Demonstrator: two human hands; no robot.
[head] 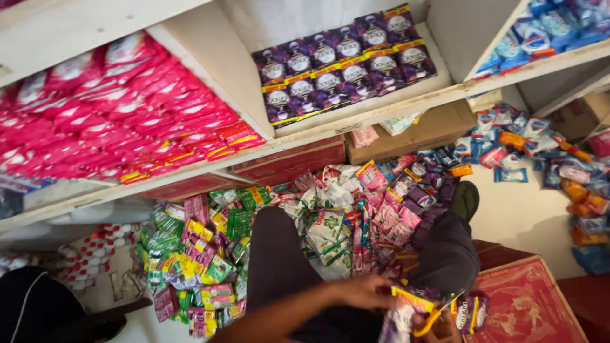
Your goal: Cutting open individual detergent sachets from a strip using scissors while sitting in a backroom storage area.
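Note:
My left hand reaches in from the lower left and grips a strip of purple sachets with a yellow edge, held over my lap. My right hand, low at the bottom edge, holds yellow-handled scissors whose blades point up and to the right beside the strip. More purple sachets hang just right of the scissors. My legs in dark trousers stretch out towards a pile of loose sachets on the floor.
White wooden shelves hold pink packets, purple packets and blue packets. Green, pink and blue sachets cover the floor. Red cartons sit at lower right and under the shelf.

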